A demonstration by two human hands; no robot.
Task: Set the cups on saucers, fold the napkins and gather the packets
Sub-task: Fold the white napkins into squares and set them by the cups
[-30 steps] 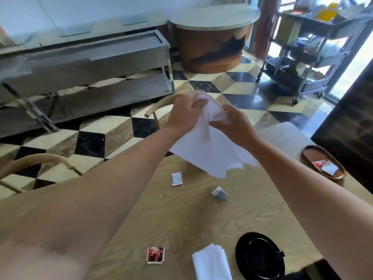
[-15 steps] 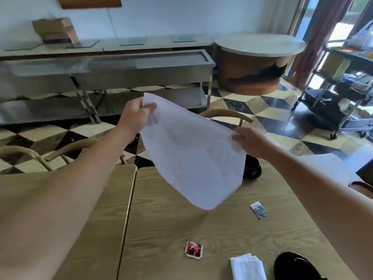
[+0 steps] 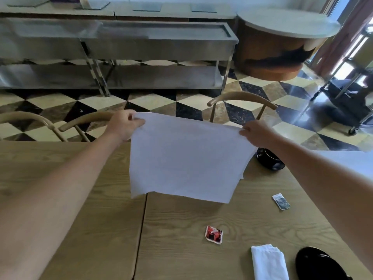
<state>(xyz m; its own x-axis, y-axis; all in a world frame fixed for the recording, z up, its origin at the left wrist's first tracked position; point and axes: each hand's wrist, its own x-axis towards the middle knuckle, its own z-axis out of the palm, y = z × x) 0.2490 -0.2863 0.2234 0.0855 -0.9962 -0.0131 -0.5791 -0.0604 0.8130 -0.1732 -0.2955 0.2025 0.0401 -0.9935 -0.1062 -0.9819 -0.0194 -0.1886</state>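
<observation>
A: What are the two hands doing?

B: The left hand [image 3: 124, 126] pinches one top corner of a white napkin [image 3: 185, 160], and the right hand [image 3: 254, 132] pinches the other top corner. Each grip is clamped on the cloth, fingers curled over its upper edge.

A: And how does the napkin hang?

B: Spread flat between the two grips, its top edge stretched fairly taut from one to the other. The rest drops below them over the wooden bench [image 3: 181, 255]; I cannot tell whether the lower edge touches the wood.

A: Anything close to the right grip?

B: A black cup [image 3: 269, 159] stands on the bench just below and behind it, partly hidden by the forearm.

A: The packets?

B: A grey packet [image 3: 281, 201] lies well below the right grip, nearer the person. A red packet [image 3: 214, 234] lies nearer still, below the napkin's lower edge, between the two grips' lines.

A: What sits nearest the person?

B: A folded napkin [image 3: 267, 261], white, far below the right grip, and just to its right a black saucer [image 3: 316, 263], cut off by the frame's edge.

A: Beyond the grips?

B: Curved chair backs [image 3: 242, 98] past the bench's far edge, on a checkered floor [image 3: 157, 100].
</observation>
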